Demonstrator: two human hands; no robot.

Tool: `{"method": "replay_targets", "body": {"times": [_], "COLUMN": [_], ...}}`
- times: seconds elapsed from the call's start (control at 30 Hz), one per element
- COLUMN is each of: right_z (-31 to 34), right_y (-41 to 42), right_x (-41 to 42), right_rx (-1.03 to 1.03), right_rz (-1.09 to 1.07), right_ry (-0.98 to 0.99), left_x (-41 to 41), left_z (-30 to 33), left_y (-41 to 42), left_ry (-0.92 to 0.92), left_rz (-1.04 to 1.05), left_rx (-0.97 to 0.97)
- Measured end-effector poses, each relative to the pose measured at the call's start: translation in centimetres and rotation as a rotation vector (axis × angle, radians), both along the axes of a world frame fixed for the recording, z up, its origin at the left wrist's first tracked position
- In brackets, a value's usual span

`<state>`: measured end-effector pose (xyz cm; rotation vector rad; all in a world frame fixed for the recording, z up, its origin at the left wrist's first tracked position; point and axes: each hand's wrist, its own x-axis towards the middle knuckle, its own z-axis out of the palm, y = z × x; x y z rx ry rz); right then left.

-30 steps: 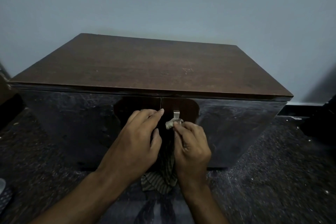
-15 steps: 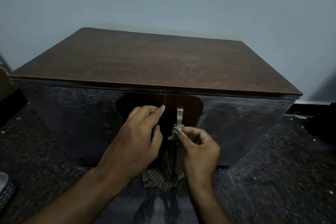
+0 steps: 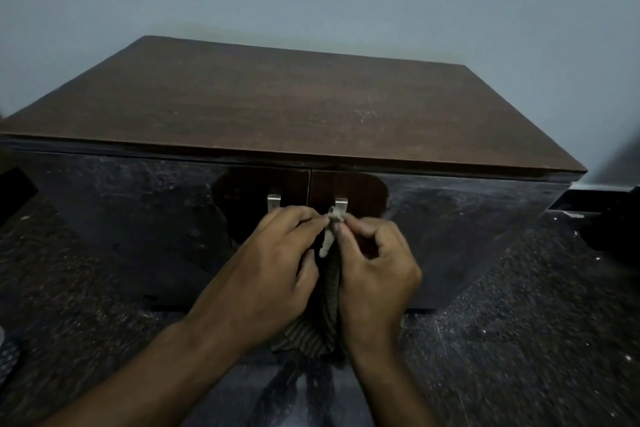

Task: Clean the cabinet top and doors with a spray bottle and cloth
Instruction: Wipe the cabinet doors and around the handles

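Both forearms reach forward, hands side by side and nearly touching. Left hand [image 3: 266, 270] has fingers curled, fingertips pinching the cloth [image 3: 330, 288] at its top. Right hand [image 3: 375, 274] pinches the same spot, thumb and forefinger together, other fingers curled in.

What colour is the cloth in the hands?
The cloth is brown with thin pale stripes, per the head view.

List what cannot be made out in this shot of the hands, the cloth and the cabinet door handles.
- Right door handle, head view: its lower part is hidden by the cloth and the right hand.
- Left door handle: its lower part is hidden by the left hand.
- Cloth: its middle is hidden between both hands; the striped pattern blurs in the dim light.
- Spray bottle: nowhere in view.
- Cabinet doors: glare hides whether they are clean.
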<state>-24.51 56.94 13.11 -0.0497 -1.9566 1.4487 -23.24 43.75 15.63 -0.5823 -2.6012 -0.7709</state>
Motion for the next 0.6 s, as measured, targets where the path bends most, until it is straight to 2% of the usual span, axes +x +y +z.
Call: {"method": "replay_targets", "body": {"times": [0.17,0.27,0.37,0.43,0.53,0.6], "right_z": [-2.9,-2.0,-1.4,-1.8,-2.8,-2.9], "right_y": [-0.3,-0.4,-0.3,-0.3,-0.4,0.0], "right_x": [0.3,0.4,0.4,0.1,-0.1,-0.1], "right_rx": [-0.165,-0.176,-0.08,-0.068,-0.264,-0.34], "right_rz": [-0.008,-0.021,0.027,0.048,0.035,0.023], "right_ry": [-0.127,0.013,0.116,0.069,-0.161,-0.196], "left_x": [-0.1,-0.1,-0.2,-0.2,-0.2,0.0], "left_z": [-0.3,-0.3,-0.4,-0.4,-0.2,-0.1], "left_y": [0.3,0.4,0.4,0.5,0.6,0.7], "left_ry": [-0.028,-0.043,-0.05,-0.062,-0.073,-0.077], "left_rz": [0.027,0.024,0.036,0.036,0.028,0.025], "left_rx": [0.013,0.012,0.013,0.018,0.031,0.036]}}
